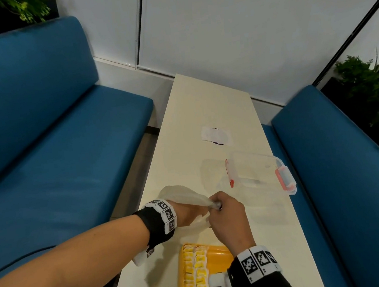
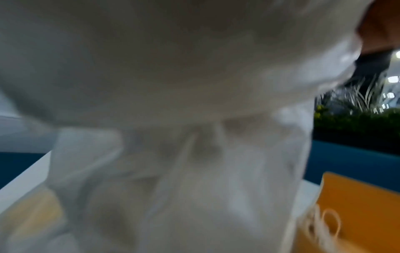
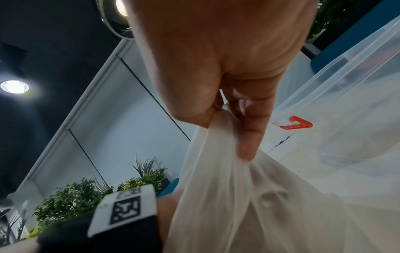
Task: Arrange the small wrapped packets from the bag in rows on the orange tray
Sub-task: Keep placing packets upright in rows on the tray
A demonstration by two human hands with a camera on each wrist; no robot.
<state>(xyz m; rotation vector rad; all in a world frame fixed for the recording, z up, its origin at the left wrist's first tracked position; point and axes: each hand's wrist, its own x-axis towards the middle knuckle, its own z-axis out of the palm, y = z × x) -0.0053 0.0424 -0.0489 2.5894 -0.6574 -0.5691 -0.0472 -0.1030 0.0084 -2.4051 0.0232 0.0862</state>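
My right hand (image 1: 227, 214) pinches the gathered top of a thin translucent white bag (image 1: 185, 195) above the table; in the right wrist view the thumb and fingers (image 3: 249, 137) clamp the bag (image 3: 238, 196). My left hand (image 1: 187, 214) reaches into the bag's folds, which hide its fingers. In the left wrist view, the bag (image 2: 173, 85) fills almost the whole picture. The orange tray (image 1: 218, 255) lies near me under my right wrist, with two rows of small yellow wrapped packets (image 1: 196, 274) along its left side. The tray's rim (image 2: 357, 196) also shows beside the bag.
A clear plastic box (image 1: 260, 173) with red latches (image 3: 296, 125) sits just beyond my hands on the right. Farther along the narrow cream table (image 1: 202, 99) is a white sticker (image 1: 216, 135). Blue benches (image 1: 53, 135) flank the table on both sides.
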